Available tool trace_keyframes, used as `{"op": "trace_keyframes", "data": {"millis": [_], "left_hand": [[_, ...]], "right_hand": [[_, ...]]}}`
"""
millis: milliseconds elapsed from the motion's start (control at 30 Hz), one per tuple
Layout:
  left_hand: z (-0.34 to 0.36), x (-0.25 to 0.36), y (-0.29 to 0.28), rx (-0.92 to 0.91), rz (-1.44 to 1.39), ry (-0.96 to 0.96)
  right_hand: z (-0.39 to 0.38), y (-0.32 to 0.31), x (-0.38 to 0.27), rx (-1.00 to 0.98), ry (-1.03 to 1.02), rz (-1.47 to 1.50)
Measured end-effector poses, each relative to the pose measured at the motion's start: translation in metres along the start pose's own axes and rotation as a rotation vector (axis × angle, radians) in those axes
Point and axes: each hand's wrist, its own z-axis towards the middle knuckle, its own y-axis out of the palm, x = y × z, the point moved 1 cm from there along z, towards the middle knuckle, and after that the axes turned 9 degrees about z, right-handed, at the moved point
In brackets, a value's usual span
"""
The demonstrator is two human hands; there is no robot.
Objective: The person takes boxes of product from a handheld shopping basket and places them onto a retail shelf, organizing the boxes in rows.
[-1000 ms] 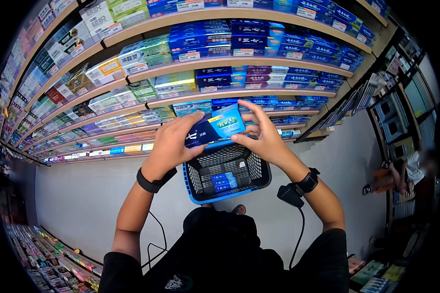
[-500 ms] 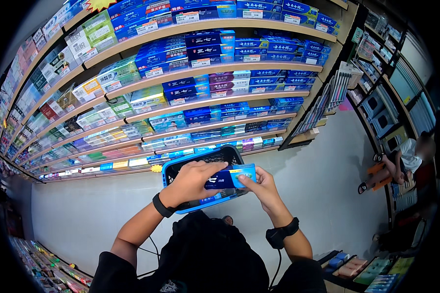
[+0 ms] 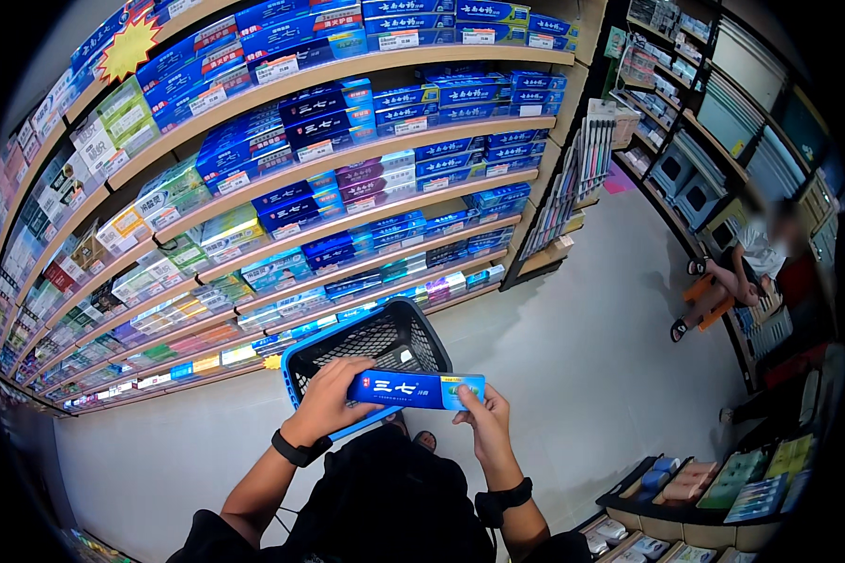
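Note:
A long dark-blue toothpaste box [image 3: 406, 388] with a lighter blue right end lies level between my hands. My left hand [image 3: 330, 402] is closed on its left end. At the other end, my right hand [image 3: 484, 418] grips it with the thumb on the front face. Just behind and below the box is a shopping basket [image 3: 424, 340] with black mesh walls and a blue rim. The box and my left hand cover its near part. A small pale patch shows inside the basket; I cannot make out what it is.
Curved shelves [image 3: 347, 155] full of toothpaste boxes run across the far side and left. Toothbrush packs [image 3: 595, 145] hang at the shelf's right end. Far right, a person [image 3: 756, 263] sits on an orange stool [image 3: 709, 302]. A low display [image 3: 695, 488] stands at the lower right.
My left hand has shifted from across the box to its left end, baring more of the front. The box sits lower in view, the basket appears turned, and the whole view has swung right.

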Motion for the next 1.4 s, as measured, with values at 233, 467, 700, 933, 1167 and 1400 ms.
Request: {"op": "trace_keyframes", "data": {"millis": [233,467,700,933,1167,1400], "left_hand": [[0.012,-0.001,0.012,0.096,-0.093,-0.021],[0.014,-0.012,0.024,0.106,-0.635,-0.224],[0.013,-0.027,0.001,0.025,-0.716,-0.219],[0.014,-0.035,-0.026,0.077,-0.385,-0.182],[-0.003,-0.03,-0.04,0.087,-0.298,-0.184],[-0.026,-0.037,-0.049,0.076,-0.317,-0.164]], "right_hand": [[0.004,-0.013,-0.002,0.0,0.031,0.19],[0.01,-0.012,-0.016,-0.045,-0.01,0.251],[0.023,0.001,-0.025,-0.044,-0.053,0.25],[0.038,0.014,-0.025,-0.06,-0.049,0.241],[0.038,0.021,-0.022,-0.086,0.022,0.254],[0.019,0.029,-0.005,-0.105,0.124,0.293]]}}
